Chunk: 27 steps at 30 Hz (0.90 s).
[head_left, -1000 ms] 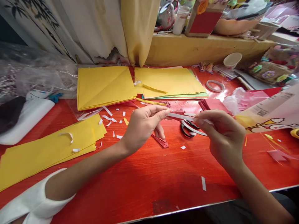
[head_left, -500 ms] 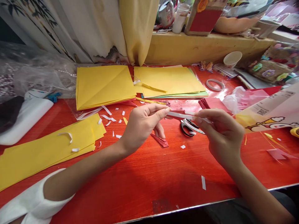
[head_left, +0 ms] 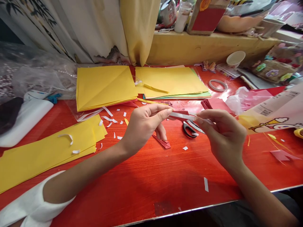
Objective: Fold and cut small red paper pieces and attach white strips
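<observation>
Above the middle of the table, my left hand (head_left: 142, 129) pinches the end of a small folded piece of red paper (head_left: 184, 113). A narrow white strip (head_left: 181, 116), which looks like tape, runs along its near edge. My right hand (head_left: 224, 135) is closed, with thumb and forefinger pinching the strip's other end. Whether the strip is stuck along its whole length I cannot tell. Below lie black-handled scissors (head_left: 189, 130), their blades partly behind my right hand. Under my left fingers rests another folded red paper piece (head_left: 165, 144).
Yellow paper stacks lie at the back (head_left: 106, 88) and left (head_left: 52, 151). White scraps (head_left: 110, 119) are scattered around. A tape roll (head_left: 218, 85), red paper stack (head_left: 220, 105) and white cup (head_left: 235, 59) are at back right. A printed bag (head_left: 276, 110) juts in from the right.
Almost nothing differs. My right hand has shifted very slightly left; both hands keep their pinch on the red paper and white strip.
</observation>
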{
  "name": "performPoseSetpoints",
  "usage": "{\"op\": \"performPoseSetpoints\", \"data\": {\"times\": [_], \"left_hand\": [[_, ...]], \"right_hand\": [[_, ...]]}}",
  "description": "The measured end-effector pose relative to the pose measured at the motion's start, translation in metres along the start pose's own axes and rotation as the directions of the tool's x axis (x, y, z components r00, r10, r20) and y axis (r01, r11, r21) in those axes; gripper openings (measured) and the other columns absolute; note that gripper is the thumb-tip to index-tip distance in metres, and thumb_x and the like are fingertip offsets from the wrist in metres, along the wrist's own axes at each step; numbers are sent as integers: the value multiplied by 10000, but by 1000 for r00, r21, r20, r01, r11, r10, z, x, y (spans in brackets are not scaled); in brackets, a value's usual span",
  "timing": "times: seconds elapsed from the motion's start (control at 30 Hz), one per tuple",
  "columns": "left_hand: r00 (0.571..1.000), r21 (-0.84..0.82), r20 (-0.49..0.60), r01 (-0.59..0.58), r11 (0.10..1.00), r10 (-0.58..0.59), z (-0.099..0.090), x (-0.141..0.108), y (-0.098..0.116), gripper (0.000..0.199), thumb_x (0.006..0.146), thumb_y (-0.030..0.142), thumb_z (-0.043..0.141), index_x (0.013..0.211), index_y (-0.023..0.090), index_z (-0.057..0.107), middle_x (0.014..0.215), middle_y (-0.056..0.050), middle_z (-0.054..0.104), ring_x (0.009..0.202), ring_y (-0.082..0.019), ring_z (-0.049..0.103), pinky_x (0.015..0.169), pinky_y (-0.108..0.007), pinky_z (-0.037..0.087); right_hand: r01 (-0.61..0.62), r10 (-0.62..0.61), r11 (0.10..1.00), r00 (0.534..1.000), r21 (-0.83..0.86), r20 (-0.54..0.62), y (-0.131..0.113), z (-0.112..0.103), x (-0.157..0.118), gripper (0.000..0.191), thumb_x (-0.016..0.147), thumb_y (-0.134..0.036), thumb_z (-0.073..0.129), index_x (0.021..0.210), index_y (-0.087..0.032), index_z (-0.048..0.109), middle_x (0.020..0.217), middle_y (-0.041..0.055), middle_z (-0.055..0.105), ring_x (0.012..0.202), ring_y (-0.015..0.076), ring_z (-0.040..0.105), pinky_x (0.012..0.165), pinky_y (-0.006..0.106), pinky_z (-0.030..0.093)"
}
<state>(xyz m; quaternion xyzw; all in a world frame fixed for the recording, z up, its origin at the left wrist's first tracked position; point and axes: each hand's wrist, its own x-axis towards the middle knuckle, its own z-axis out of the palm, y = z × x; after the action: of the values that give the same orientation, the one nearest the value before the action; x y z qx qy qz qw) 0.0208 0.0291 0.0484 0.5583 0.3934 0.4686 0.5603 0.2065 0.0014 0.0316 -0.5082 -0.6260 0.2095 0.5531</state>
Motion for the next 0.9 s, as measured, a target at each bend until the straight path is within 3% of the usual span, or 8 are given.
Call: {"op": "performPoseSetpoints", "data": {"times": [0.13,0.33,0.7,0.8,0.9], "left_hand": [[1000,13,7,-6,1000,6,-1,-1,2,169,807,309,588,832,158,660,689,-9,689,342,-53,526,328,-162,405],[1000,145,22,-14,989,11,-4,0,5,165,812,309,579,850,167,654,486,29,595,346,-75,524,380,-187,451],[999,132,41,-17,991,12,-9,9,3,157,824,295,563,846,163,644,497,30,589,361,-79,536,392,-199,439],[999,160,42,-31,987,25,-12,11,4,171,827,293,556,851,153,652,510,16,603,384,-86,547,412,-206,448],[997,238,59,-68,969,55,-17,12,10,174,830,291,552,850,160,665,460,22,589,389,-88,548,439,-207,450]], "right_hand": [[4,-4,1000,1000,-12,-1,0,0,0,133,767,-127,638,860,-221,635,782,-29,641,655,85,557,559,221,454],[-61,63,997,997,-45,38,0,0,1,147,776,-168,636,900,-247,625,817,-9,626,723,123,584,628,262,477],[-134,151,983,980,-127,133,0,-1,4,195,795,-256,623,989,-241,607,857,11,642,724,122,586,564,233,472],[-197,210,977,959,-86,189,-1,-2,6,262,791,-276,628,1047,-239,588,868,20,664,709,121,598,546,223,475],[-301,295,953,915,-22,275,-4,-4,7,304,806,-281,609,1103,-232,565,855,25,682,568,87,562,480,205,463]]}}
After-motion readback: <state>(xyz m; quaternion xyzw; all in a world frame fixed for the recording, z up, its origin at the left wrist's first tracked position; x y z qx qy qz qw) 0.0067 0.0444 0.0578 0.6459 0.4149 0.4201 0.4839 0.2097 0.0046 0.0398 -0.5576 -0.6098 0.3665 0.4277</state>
